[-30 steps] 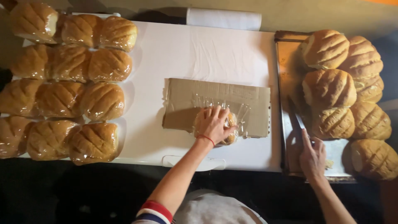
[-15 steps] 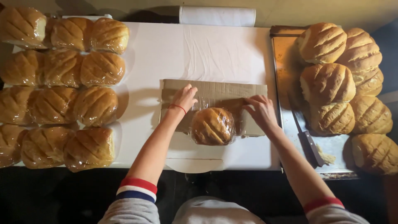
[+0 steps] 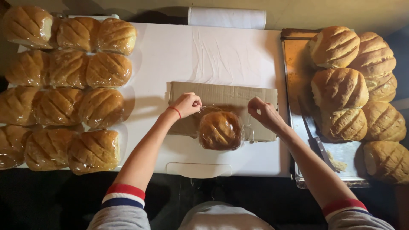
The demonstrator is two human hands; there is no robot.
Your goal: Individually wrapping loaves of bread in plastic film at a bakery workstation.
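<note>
A round bread loaf point(image 3: 220, 130) lies on a brown cardboard sheet point(image 3: 226, 94) in the middle of a white table point(image 3: 213, 51), covered by clear plastic film. My left hand point(image 3: 186, 104) pinches the film at the loaf's upper left. At the loaf's upper right, my right hand point(image 3: 264, 113) pinches the film too. Both hands hold the film stretched over the loaf.
Several wrapped loaves point(image 3: 64, 89) are laid in rows at the left. At the right, a metal tray point(image 3: 298, 59) bears several unwrapped loaves point(image 3: 353, 89) and a knife point(image 3: 317, 142). A roll of film point(image 3: 227, 18) lies along the table's far edge.
A second ago my left hand pressed the loaf and my right hand was at the tray. Now both hands grip the film on either side of the loaf and pull it over.
</note>
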